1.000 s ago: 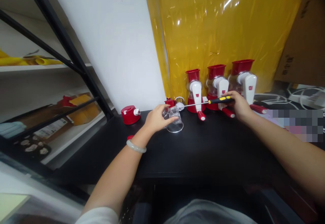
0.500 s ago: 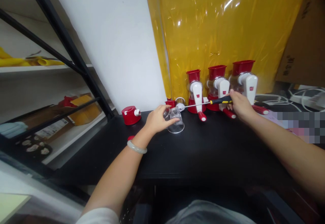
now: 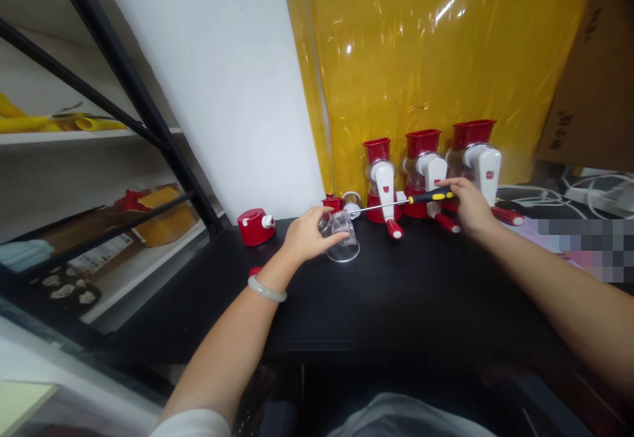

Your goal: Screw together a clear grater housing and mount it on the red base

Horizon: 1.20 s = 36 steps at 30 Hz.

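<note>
My left hand grips a clear plastic housing from its left side, thumb in front, with the wide round rim on the black table. In my right hand is a screwdriver with a black and yellow handle. Its long metal shaft lies nearly level and points left, its tip at the upper right of the housing. Whether the tip sits on a screw is too small to tell. A red base with a white knob stands left of my left hand. Behind the housing are a small red part and a metal grater drum.
Three red and white rotary graters with crank handles line the back right. Behind them hangs a yellow plastic sheet. White cables and a cardboard box are at the right. A black-framed shelf stands at the left.
My right hand's fingers have shifted on the screwdriver, and its handle has turned, showing more yellow. The housing and my left hand stay in place.
</note>
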Tool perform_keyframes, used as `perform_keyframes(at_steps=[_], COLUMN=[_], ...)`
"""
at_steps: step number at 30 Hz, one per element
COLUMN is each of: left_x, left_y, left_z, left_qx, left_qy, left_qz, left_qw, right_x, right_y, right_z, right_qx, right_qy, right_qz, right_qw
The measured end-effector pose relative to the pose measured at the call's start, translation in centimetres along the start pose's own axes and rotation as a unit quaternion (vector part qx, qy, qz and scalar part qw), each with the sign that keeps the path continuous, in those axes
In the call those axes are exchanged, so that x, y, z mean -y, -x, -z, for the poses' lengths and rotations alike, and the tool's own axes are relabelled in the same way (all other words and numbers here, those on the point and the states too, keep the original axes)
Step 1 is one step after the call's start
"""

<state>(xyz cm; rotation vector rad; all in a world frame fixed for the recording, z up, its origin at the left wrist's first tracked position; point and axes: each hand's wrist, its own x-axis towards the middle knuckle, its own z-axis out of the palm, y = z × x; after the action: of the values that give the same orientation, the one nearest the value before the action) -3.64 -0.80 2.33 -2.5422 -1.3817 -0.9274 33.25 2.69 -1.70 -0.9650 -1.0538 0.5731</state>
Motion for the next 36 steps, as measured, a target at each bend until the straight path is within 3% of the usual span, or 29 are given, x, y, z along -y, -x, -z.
perform_keyframes(at_steps=[10, 15, 18, 28, 32, 36], left_x=[0.0, 0.2, 0.2, 0.3, 0.3, 0.3], left_y=[0.0, 0.0, 0.0, 0.1, 0.0, 0.1], left_z=[0.0, -0.1, 0.0, -0.1, -0.1, -0.1], left_qx=[0.000, 0.000, 0.003, -0.003, -0.008, -0.009], left_qy=[0.001, -0.001, 0.001, 0.000, 0.003, 0.003], left_qz=[-0.005, -0.001, 0.001, 0.000, -0.015, -0.019], left_qw=[1.000, 1.000, 1.000, 1.000, 1.000, 1.000], right_x=[1.3, 1.3, 0.7, 0.5, 0.7, 0.2], right_y=[1.0, 0.9, 0.5, 0.6, 0.6, 0.1], right_z=[-0.3, -0.7, -0.5, -0.1, -0.1, -0.1], right_qx=[0.023, 0.000, 0.001, 0.049, 0.036, 0.012], right_qy=[0.068, -0.035, -0.029, 0.009, 0.053, -0.002], right_qz=[0.018, -0.030, -0.044, 0.005, 0.010, -0.028], right_qw=[0.997, 0.999, 0.999, 0.999, 0.998, 1.000])
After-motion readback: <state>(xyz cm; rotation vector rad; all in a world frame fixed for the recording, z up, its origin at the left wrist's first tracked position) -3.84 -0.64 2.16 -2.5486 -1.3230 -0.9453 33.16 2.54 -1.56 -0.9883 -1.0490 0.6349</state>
